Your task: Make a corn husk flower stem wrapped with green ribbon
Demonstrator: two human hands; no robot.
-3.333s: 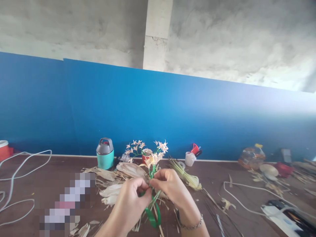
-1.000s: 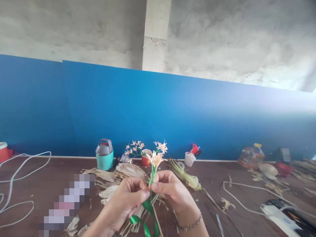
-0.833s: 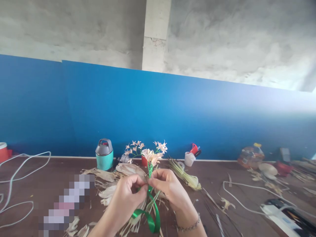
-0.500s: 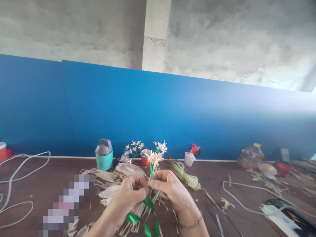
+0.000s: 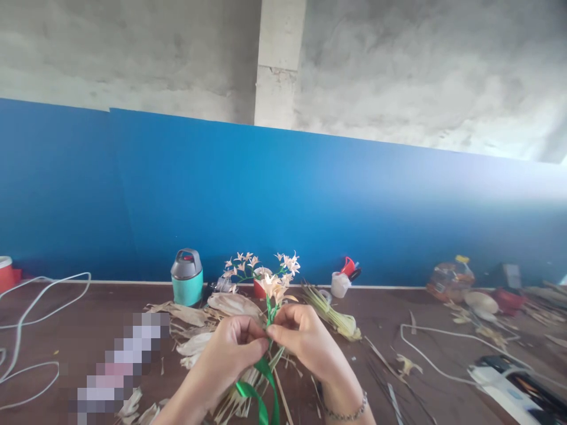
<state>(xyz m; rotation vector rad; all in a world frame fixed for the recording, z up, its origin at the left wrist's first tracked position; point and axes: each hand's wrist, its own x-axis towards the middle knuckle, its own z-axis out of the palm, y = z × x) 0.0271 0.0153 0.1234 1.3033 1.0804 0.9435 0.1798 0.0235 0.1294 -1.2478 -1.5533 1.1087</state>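
Observation:
Between my two hands stands a small spray of pale cream flowers (image 5: 273, 287) on stems wrapped in green. My left hand (image 5: 237, 345) is closed, its thumb and fingers pinching the flower stem from the left. From the other side my right hand (image 5: 299, 335) pinches the same stem, and the fingertips of both hands meet there. A shiny green ribbon (image 5: 271, 383) trails from under the left thumb in a loose curl. The exact grip on ribbon and stem is hidden by the fingers. Dry pale stalks (image 5: 233, 404) lie below the hands.
Dried husks (image 5: 234, 304) spread behind my left hand. More flower sprays (image 5: 241, 264) stand in a red container (image 5: 260, 288). Further back are a teal jug (image 5: 187, 289), a bundle of green stalks (image 5: 334, 313) and a white cup (image 5: 340, 285). A white cable (image 5: 425, 366) loops at right.
The flower heads have tipped slightly left and turned between my fingers. The ribbon's hanging loop has shifted and hangs straighter. Both hands stay nearly in place.

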